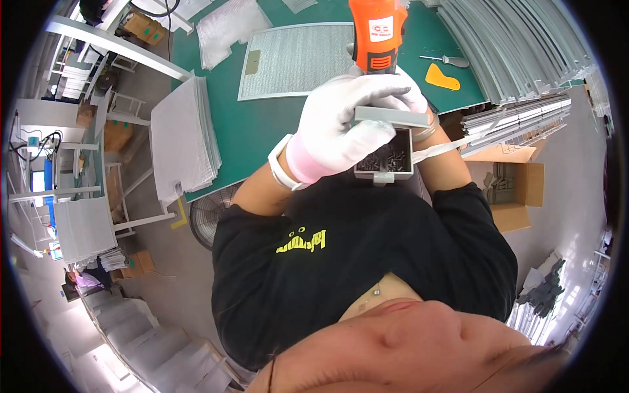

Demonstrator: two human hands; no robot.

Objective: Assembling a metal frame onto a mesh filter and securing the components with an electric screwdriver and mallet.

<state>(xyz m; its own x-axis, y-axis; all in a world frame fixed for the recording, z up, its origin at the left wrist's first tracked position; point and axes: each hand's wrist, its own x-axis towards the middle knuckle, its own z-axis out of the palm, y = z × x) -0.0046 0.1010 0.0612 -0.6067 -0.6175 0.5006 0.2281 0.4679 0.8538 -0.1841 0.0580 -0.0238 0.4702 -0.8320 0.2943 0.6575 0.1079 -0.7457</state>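
My left hand [344, 128], in a white glove with a pink cuff, is closed around one end of a short grey flat strip [400, 118]. Its thumb reaches over the edge of a small grey box [365, 175] of dark screws [393, 160], held against my front. Whether the strip is the box's lid, I cannot tell. Behind it, my right hand [414, 97], also white-gloved and partly hidden, closes around the dark lower part of an orange power screwdriver [380, 29]. The tool stands over the green table [288, 121].
A framed mesh panel [298, 62] and clear bubble wrap [229, 29] lie on the table. A yellow scraper [441, 78] and a screwdriver [452, 61] rest at right, beside stacked metal profiles [517, 46]. White sheets [183, 137] are piled left; a floor fan [208, 213] stands below.
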